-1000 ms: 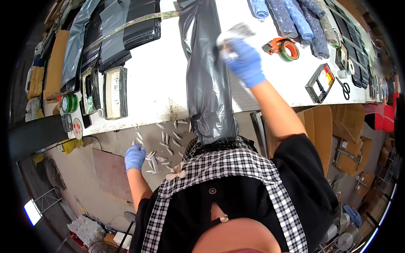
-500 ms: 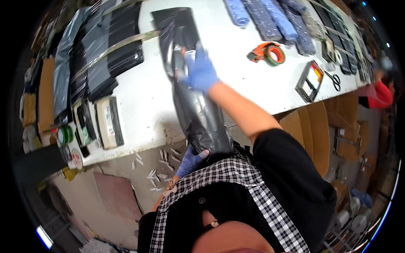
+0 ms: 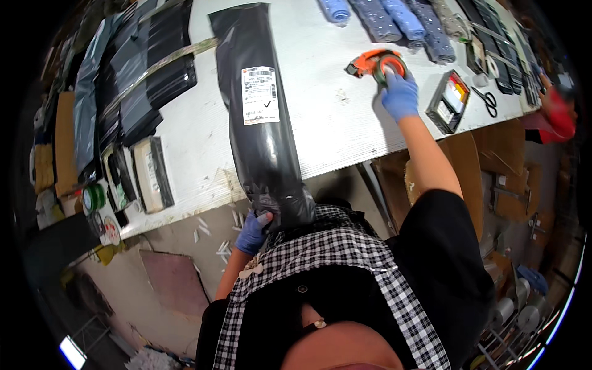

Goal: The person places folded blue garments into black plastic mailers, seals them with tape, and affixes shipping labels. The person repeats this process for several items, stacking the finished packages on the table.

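A long black plastic mailer bag (image 3: pixel 262 157) lies across the white table with its near end jutting past the edge towards my apron. A white printed label (image 3: pixel 260 95) is on its upper part. My left hand (image 3: pixel 251 233), in a blue glove, grips the bag's near left corner, thumb on top and the other fingers mostly hidden underneath. Over to the right, my gloved right hand (image 3: pixel 401 98) is closed on the roll of an orange tape dispenser (image 3: pixel 368 61), which rests on the table; some fingertips are hidden by the roll.
Black and grey bags (image 3: pixel 139 80) are stacked at the left. Blue rolled bundles (image 3: pixel 401 21) lie at the back right. A small box (image 3: pixel 448 102) and black scissors (image 3: pixel 489 103) sit near the right edge. A person in red (image 3: pixel 558 117) stands beyond.
My right hand has left the mailer bag, uncovering its label, and moved right onto the tape dispenser. The bag's near end has shifted slightly left with my left hand.
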Demonstrator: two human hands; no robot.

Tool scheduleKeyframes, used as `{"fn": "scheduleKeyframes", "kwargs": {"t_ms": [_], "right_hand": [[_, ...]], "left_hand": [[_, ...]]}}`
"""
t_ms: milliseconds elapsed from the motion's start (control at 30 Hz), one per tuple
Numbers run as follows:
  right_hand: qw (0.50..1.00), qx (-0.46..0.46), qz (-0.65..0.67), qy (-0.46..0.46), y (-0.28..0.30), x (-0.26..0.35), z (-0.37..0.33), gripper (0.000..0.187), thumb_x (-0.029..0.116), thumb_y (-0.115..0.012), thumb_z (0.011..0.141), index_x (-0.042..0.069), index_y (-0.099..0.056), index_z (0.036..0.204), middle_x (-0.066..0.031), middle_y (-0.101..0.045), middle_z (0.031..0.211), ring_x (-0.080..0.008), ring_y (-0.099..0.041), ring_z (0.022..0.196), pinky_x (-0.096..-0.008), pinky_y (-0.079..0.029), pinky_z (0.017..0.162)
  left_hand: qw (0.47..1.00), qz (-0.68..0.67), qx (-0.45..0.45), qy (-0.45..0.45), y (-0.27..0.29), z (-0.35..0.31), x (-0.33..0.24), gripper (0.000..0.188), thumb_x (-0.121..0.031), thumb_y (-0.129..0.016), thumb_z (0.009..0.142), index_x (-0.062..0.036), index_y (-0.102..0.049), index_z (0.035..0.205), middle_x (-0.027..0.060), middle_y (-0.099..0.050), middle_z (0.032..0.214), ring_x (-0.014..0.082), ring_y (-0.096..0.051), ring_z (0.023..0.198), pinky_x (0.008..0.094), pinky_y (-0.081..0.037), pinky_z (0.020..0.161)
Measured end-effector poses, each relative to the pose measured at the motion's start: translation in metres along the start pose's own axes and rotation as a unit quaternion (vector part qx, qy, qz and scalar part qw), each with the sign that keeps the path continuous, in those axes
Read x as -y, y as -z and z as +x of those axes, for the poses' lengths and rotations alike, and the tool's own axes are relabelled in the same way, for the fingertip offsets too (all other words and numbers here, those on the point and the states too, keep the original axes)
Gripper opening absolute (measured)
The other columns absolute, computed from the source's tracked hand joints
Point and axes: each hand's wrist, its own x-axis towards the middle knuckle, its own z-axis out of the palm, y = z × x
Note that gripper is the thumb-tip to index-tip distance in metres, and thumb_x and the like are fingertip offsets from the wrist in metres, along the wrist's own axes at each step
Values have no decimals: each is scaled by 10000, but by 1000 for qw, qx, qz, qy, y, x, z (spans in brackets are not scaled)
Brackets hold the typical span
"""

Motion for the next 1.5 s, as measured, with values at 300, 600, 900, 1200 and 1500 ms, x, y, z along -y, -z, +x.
{"fn": "scheduleKeyframes", "kwargs": {"t_ms": [300,600,900,1200,1500], "right_hand": [[961,176,209,-51,19,22,-44,566,209,-751,690,40,-565,1197,-197,-598,1152,-341,-607,1003,-430,-479,911],[605,271,747,-56,82,93,-168,750,87,-791,682,59,-391,1316,-109,-556,1198,-192,-550,1120,-340,-497,938],[799,42,543,253,77,179,-236,611,169,-791,677,99,-572,1243,-162,-606,1041,-352,-607,937,-422,-514,833],[831,82,473,281,67,152,-256,636,240,-820,679,98,-546,1234,-171,-640,989,-368,-626,881,-437,-515,784],[846,243,423,215,-4,186,-256,519,159,-766,716,73,-568,1188,-197,-655,1037,-374,-625,979,-438,-510,873]], "left_hand": [[966,165,-200,-23,119,-70,-22,514,-287,-712,859,-5,-546,1257,22,-594,1003,147,-548,927,292,-453,882],[958,163,-155,-179,-54,-77,-77,372,-381,-525,1001,-43,-622,1121,46,-632,987,102,-581,861,260,-485,769],[983,164,-81,30,-60,-75,-62,584,-516,-435,1007,19,-616,1158,50,-636,981,107,-590,869,248,-484,799],[899,203,-319,-220,-16,-99,-72,92,-90,-607,894,-25,-673,888,27,-649,762,111,-583,704,261,-477,658],[595,654,-440,-156,91,-39,-31,312,-261,-666,865,-35,-643,1079,200,-648,1002,382,-610,966,448,-472,845]]}}
